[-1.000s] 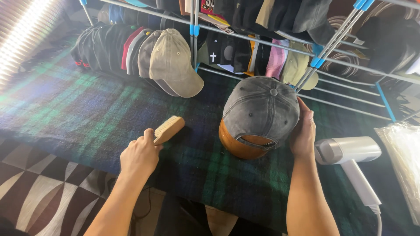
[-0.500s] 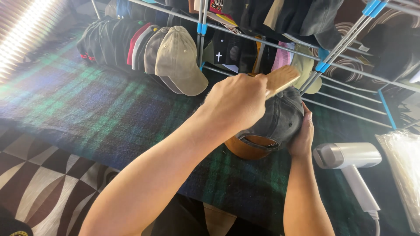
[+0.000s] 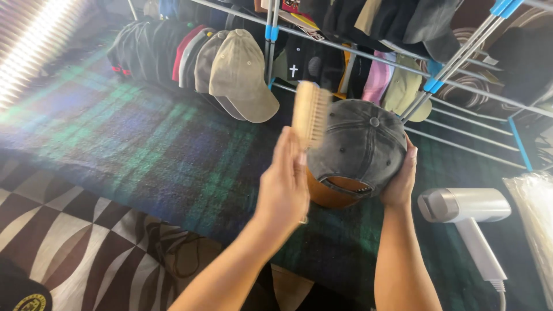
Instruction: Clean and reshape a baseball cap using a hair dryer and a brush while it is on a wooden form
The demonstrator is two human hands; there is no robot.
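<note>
My left hand (image 3: pixel 285 184) grips a wooden brush (image 3: pixel 311 113) with pale bristles, held upright just left of a faded grey cap (image 3: pixel 358 147). The cap has an orange-brown brim and stands on the plaid cloth (image 3: pixel 144 144) with its back strap opening toward me. My right hand (image 3: pixel 400 178) clasps the cap's right side and holds it steady. The brush's bristles face me, close to the cap's left panel; whether they touch it I cannot tell.
A row of caps (image 3: pixel 190 57) leans along the back left, a beige one (image 3: pixel 242 75) in front. A metal rack (image 3: pixel 449 63) with blue joints holds more caps behind. A white handheld steamer (image 3: pixel 466 213) lies at right, a clear plastic bag (image 3: pixel 533 213) beyond it.
My left hand picked the brush up off the cloth, swept it over the cap's top, and now holds it upright at the cap's left side. The right hand stayed on the cap.
</note>
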